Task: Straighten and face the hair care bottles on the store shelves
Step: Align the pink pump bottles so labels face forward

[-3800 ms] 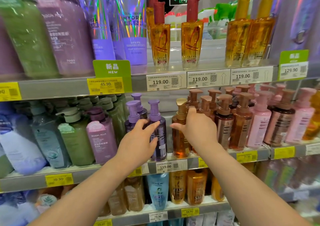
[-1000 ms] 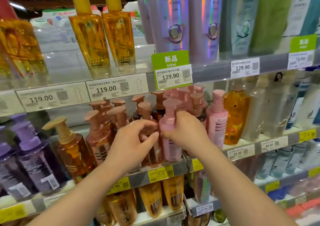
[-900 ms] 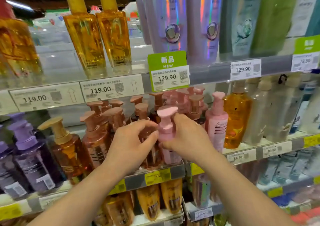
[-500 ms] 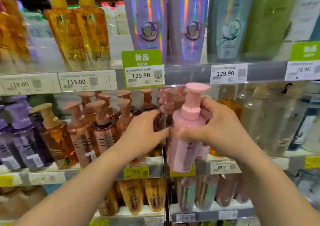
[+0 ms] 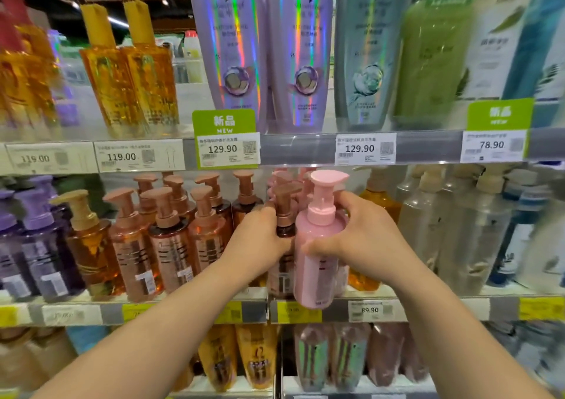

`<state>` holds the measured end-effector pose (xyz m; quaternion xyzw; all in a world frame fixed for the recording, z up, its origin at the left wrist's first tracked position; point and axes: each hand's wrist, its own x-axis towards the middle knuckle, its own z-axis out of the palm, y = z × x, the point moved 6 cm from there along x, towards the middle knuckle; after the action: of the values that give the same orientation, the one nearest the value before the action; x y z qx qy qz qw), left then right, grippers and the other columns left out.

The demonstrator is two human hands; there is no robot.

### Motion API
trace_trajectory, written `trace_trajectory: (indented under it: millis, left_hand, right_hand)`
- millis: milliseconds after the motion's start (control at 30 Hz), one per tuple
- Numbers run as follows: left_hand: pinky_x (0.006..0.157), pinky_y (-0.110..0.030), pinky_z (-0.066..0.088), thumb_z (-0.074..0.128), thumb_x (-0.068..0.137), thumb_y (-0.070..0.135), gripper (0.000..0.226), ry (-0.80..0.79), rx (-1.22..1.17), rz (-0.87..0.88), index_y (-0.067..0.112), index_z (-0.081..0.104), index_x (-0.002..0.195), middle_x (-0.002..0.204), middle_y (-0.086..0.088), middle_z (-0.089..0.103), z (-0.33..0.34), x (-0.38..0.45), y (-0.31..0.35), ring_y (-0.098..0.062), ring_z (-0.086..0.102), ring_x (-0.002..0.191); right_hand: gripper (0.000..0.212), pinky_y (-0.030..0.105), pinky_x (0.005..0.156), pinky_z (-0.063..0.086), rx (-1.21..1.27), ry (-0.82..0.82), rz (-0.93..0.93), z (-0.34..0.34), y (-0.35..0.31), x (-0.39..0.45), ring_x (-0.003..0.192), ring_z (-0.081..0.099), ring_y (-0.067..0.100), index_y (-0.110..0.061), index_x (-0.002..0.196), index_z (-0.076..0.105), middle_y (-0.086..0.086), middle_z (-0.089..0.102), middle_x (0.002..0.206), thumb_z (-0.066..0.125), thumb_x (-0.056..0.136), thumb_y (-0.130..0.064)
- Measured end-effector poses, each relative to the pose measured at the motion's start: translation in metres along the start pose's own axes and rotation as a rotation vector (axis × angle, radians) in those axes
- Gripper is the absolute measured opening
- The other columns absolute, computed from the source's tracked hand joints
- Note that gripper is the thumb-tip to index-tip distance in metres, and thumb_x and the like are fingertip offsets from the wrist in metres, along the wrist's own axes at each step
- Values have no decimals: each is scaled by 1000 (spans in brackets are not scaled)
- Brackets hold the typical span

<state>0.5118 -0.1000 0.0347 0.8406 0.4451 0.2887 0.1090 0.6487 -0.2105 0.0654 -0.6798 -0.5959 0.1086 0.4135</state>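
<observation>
The store shelves fill the view in three tiers, their edges lined with price tags. On the top tier, at 12 o'clock, stand two tall lilac bottles with rainbow stripes; amber oil bottles sit toward 10 o'clock and grey and green ones toward 2 o'clock. The middle tier carries rows of rose-gold pump bottles at 9 o'clock, purple ones further left, pale blurred ones at 3 o'clock. At centre, the right hand has its fingers and thumb wrapped round a pink pump bottle, held upright in front of the middle shelf's edge, its base overlapping the yellow tag strip. Just left of it, touching, the left hand curls round the shoulder of a dark rose-gold pump bottle standing on the shelf.
</observation>
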Motion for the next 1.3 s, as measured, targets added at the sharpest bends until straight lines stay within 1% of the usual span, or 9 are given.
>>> trace_trajectory:
  millis: [100,267,367,633,700,867,1000,1167,1300]
  left_hand:
    - [66,-35,48,74,70,57,51,100,126,-31,15,52,88,94,-4,64,-22,-2,-17,-26,63,89]
    - [59,-31,37,69,71,67,55,211,315,-46,21,42,86,84,4,53,-50,-15,-27,-22,61,84]
    - [60,-31,39,64,70,74,61,197,368,-49,20,44,92,92,-2,60,-45,-19,-33,-24,62,91]
    - [59,-33,42,53,71,84,68,123,523,4,19,39,83,88,-2,68,-44,-13,-37,-26,67,86]
    - [60,-32,42,51,71,85,68,94,517,10,19,38,82,89,-2,68,-45,-11,-41,-27,67,87]
    - [56,-32,46,46,73,86,68,65,473,57,20,42,85,74,3,54,-46,-11,-46,-23,66,79]
    - [51,-30,39,44,88,70,50,174,516,171,20,40,85,79,2,62,-62,-28,-35,-24,66,75]
    - [35,-24,37,69,76,52,39,189,426,461,19,49,69,55,1,54,-53,-50,-14,-26,55,40]
    - [46,-29,45,56,82,62,38,79,386,556,25,53,73,64,3,60,-30,-53,4,-25,64,59]
  right_hand:
    - [57,35,76,57,-22,-29,-18,10,-5,7,85,64,6,-33,105,63,-15,69,93,89,55,-43]
    - [63,33,78,53,-80,-33,-29,37,-10,19,93,64,10,-34,113,59,-16,68,105,87,59,-49]
    - [62,33,79,52,-146,-9,-5,51,-8,23,95,63,13,-29,115,59,-12,68,110,87,62,-47]
    - [40,21,52,33,-299,-84,116,64,-7,35,67,51,6,-24,80,47,-13,51,73,82,76,-44]
    - [38,22,51,34,-324,-111,140,68,-7,38,67,51,8,-21,82,49,-9,52,75,80,80,-42]
    - [53,32,68,42,-391,-93,168,76,-3,35,98,62,27,-10,109,52,8,63,104,75,82,-50]
    - [59,36,74,50,-364,-26,196,78,1,26,102,65,28,-11,117,53,7,68,111,72,83,-55]
    - [66,33,96,50,-322,105,173,63,-2,-1,119,63,20,-24,144,49,-3,65,135,71,88,-49]
    - [43,37,96,54,-169,251,207,44,6,-32,102,71,15,-25,129,66,-8,69,128,73,89,-40]
